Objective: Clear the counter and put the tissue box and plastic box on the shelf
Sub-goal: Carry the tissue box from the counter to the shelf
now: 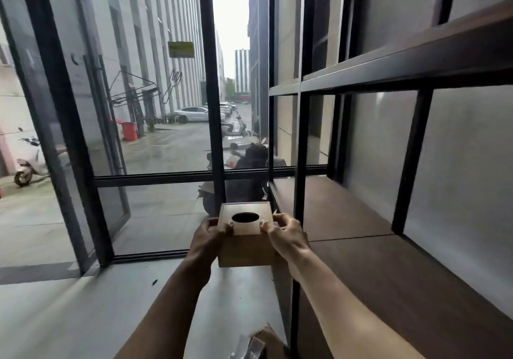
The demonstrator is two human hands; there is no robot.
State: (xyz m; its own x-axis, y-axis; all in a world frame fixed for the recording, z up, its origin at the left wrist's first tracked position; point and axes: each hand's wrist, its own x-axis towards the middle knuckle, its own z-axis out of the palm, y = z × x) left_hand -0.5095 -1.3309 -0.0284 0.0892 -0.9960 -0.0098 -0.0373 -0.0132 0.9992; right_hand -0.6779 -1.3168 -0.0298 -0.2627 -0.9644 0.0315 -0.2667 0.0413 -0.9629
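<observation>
A wooden tissue box with an oval hole in its top is held upright in the air between both hands, left of the shelf's front post. My left hand grips its left side and my right hand grips its right side, thumbs on the lid. The shelf stands to the right: brown wooden boards in a black metal frame, with a bare lower board at hand height and another board above. No plastic box is in view.
A black-framed glass wall and door fill the view ahead, with a street, scooters and cars outside. The floor is grey. A crumpled brown and clear wrapper lies at the bottom edge beside the shelf post.
</observation>
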